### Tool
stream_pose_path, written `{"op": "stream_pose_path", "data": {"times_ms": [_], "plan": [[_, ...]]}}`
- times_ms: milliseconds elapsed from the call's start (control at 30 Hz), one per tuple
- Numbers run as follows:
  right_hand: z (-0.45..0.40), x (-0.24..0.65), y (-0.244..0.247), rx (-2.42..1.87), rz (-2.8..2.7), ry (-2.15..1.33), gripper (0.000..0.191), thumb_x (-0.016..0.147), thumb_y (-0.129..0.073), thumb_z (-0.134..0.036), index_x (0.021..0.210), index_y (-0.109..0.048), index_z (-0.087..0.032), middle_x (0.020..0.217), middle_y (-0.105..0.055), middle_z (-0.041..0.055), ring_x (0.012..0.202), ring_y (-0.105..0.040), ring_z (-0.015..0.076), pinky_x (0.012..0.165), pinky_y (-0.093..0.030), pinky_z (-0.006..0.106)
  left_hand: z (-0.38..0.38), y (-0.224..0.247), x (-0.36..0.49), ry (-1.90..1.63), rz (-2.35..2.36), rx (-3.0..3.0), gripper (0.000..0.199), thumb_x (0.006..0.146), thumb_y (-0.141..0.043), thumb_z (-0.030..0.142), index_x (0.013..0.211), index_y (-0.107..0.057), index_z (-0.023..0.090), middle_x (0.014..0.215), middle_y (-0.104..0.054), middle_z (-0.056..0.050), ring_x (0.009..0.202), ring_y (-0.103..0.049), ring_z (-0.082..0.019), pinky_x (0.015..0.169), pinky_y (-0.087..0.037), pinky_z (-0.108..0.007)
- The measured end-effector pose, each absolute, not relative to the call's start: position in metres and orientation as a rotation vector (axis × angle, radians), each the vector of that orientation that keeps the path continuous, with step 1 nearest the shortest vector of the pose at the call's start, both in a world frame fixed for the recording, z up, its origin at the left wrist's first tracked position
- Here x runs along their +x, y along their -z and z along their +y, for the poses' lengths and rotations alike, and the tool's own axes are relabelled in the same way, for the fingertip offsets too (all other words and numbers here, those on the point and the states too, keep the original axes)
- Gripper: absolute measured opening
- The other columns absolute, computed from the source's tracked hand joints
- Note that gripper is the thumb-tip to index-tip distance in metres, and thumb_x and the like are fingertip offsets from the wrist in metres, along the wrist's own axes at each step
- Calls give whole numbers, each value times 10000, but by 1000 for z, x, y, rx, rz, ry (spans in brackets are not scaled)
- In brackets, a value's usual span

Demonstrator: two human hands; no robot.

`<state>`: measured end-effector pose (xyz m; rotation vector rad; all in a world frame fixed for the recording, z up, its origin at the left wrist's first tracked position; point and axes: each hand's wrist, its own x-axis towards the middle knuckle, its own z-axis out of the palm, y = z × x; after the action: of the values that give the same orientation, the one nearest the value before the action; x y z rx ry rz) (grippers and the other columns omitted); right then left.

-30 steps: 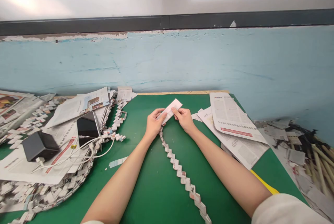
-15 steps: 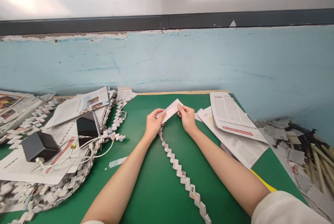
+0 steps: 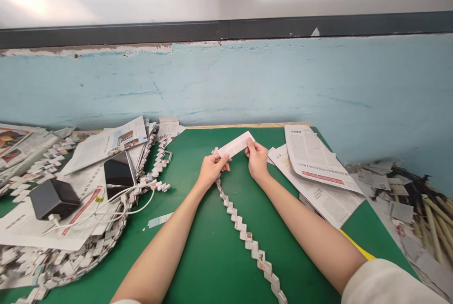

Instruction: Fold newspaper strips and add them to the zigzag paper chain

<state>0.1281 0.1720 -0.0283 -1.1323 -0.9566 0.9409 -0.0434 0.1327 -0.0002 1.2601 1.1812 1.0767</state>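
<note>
Stretched between my hands is a printed newspaper strip, tilted up toward the right. My left hand pinches its lower left end, thumb on top. The upper right end is pinched between thumb and fingers of my right hand. A zigzag chain of folded paper runs from under my left hand down toward the near edge. Its far end shows just beyond the left fingers; whether those fingers also grip it is hidden.
On the left of the green table lie a phone, a black box-shaped device, a white cable and heaped paper chains. Newspaper sheets rest at right. A blue wall stands behind. Rolled paper sticks lie beyond the right edge.
The newspaper strip has shifted slightly up and right and lies flatter to view. My right hand has moved a little right. More of the chain's far end shows past my left hand.
</note>
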Motion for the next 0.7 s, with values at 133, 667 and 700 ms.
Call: {"op": "stream_pose_path", "data": {"times_ms": [133, 667, 700], "plan": [[172, 128, 27, -1134, -953, -936, 610, 901, -627, -736, 591, -498, -227, 563, -460, -10, 552, -391, 142, 550, -349, 304, 133, 2, -43, -1069, 1199, 1285, 481, 852, -706, 618, 793, -751, 142, 572, -693, -48, 520, -586, -139, 568, -482, -261], [160, 122, 3, -1018, -1373, -1295, 504, 728, -825, -667, 647, -712, -182, 660, -675, 51, 588, -541, 171, 574, -419, 304, 134, 7, -45, -1096, 1229, 1294, 517, 846, -707, 658, 796, -721, 144, 553, -677, -41, 491, -557, -129, 540, -460, -254], [160, 122, 3, -1013, -1370, -1297, 500, 729, -824, -665, 653, -716, -182, 671, -683, 57, 601, -556, 178, 583, -428, 307, 134, 6, -45, -1094, 1229, 1297, 516, 847, -705, 658, 799, -720, 145, 553, -676, -40, 491, -556, -129, 541, -459, -254]]}}
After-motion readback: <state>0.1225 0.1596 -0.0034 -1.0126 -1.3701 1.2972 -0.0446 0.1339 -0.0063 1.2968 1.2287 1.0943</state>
